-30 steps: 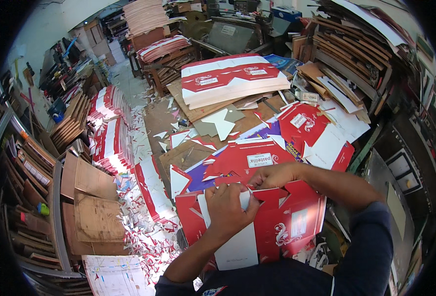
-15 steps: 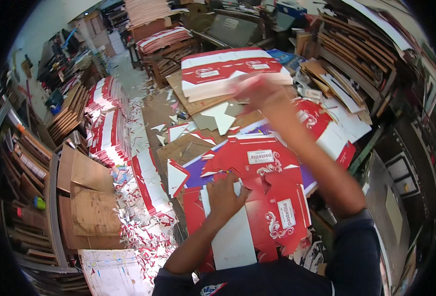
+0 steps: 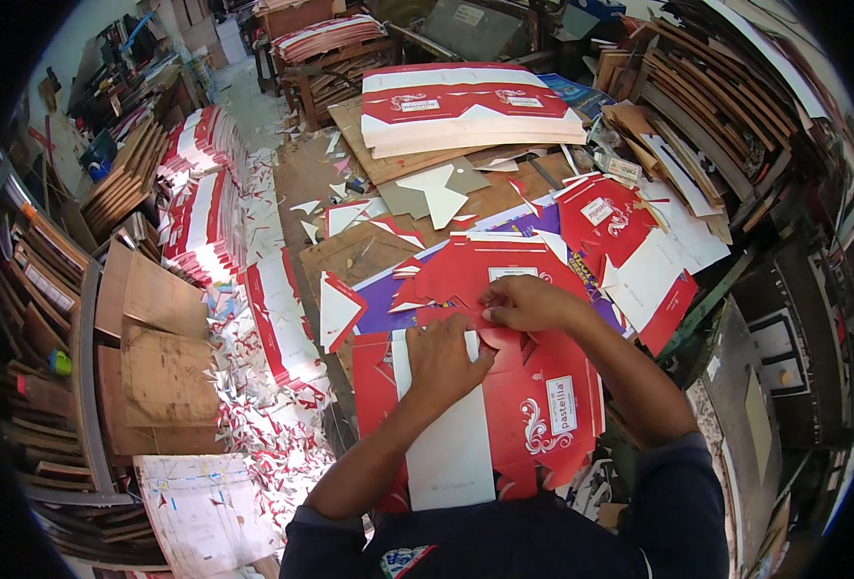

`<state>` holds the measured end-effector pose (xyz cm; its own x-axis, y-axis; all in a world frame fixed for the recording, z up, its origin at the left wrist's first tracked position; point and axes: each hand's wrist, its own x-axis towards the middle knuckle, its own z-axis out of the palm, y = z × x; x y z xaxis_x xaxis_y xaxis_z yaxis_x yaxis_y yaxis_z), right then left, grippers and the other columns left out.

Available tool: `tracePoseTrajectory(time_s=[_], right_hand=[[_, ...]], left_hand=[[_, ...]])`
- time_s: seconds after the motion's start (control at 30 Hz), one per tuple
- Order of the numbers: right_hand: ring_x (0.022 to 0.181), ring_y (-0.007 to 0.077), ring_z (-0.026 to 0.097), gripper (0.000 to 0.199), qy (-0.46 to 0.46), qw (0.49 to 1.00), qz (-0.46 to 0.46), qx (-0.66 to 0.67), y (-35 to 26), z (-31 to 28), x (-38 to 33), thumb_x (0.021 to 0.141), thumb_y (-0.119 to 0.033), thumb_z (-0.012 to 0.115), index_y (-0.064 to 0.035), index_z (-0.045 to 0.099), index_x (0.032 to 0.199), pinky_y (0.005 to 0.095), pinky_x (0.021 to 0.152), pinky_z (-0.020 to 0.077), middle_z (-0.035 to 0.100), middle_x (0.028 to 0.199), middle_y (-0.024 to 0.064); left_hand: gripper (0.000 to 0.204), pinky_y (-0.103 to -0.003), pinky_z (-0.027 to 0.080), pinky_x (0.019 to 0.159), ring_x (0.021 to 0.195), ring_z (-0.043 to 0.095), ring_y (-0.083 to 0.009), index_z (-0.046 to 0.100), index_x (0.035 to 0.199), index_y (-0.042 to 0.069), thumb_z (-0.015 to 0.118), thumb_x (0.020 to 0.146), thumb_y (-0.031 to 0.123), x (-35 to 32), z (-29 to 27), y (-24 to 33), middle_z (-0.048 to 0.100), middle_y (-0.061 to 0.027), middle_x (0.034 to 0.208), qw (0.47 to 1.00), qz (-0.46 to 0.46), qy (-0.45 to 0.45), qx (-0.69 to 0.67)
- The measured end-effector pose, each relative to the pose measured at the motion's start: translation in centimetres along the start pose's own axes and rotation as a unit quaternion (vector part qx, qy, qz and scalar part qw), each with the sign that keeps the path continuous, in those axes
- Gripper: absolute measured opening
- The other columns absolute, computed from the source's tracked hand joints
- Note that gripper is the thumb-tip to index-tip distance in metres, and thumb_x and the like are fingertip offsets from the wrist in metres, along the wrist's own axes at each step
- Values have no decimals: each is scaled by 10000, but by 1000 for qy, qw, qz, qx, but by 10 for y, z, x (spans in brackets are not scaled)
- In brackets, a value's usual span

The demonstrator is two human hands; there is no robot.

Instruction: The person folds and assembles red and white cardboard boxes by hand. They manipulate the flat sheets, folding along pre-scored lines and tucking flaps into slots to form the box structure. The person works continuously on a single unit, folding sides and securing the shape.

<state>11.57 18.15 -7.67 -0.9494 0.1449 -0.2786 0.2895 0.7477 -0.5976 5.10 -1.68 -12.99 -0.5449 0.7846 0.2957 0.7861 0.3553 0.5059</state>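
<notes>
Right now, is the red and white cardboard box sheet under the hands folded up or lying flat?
Flat. The red and white cardboard box sheet lies spread on the pile, with the left hand pressing it and the right hand pinching its edge.

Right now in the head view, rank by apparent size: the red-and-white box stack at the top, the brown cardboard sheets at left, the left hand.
1. Box stack
2. Cardboard sheets, nearly as big, so unsure
3. Left hand, smallest though nearest the camera

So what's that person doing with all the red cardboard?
A person is working on a flat red and white printed carton sheet lying on a cluttered workbench. The left hand presses down on the sheet while the right hand pinches its top edge. More of the same sheets sit in a neat stack farther back, and small cardboard scraps litter the floor on the left.
</notes>
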Motion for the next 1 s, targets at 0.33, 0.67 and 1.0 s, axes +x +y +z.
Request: tracePoseTrajectory(time_s=[0.33, 0.67, 1.0], right_hand=[[811, 290, 706, 408, -56, 998, 18, 37, 2, 6, 6, 913, -334, 528, 25, 698, 1008, 395, 708, 562, 700, 968, 181], [954, 284, 662, 312, 35, 998, -46, 30, -27, 0, -23, 962, -243, 547, 29, 687, 1027, 383, 831, 513, 654, 1021, 168], [752, 149, 680, 273, -191, 963, 102, 158, -54, -52, -33, 945, -179, 568, 20, 667, 1104, 297, 684, 566, 693, 950, 89]], left_hand=[[595, -432, 349, 845, 1017, 618, -272, 586, 1214, 54, 758, 742, 371, 2, -23, 2, 669, -107, 1053, 999, -1, 36, -10], [430, -452, 338, 799, 966, 643, -286, 667, 1066, 92, 747, 762, 385, 14, -54, 21, 676, -116, 996, 996, -54, -66, 21], [391, -423, 325, 770, 881, 610, -265, 623, 1003, 64, 766, 752, 328, 2, -52, 28, 665, -93, 913, 994, 54, 89, -39]])
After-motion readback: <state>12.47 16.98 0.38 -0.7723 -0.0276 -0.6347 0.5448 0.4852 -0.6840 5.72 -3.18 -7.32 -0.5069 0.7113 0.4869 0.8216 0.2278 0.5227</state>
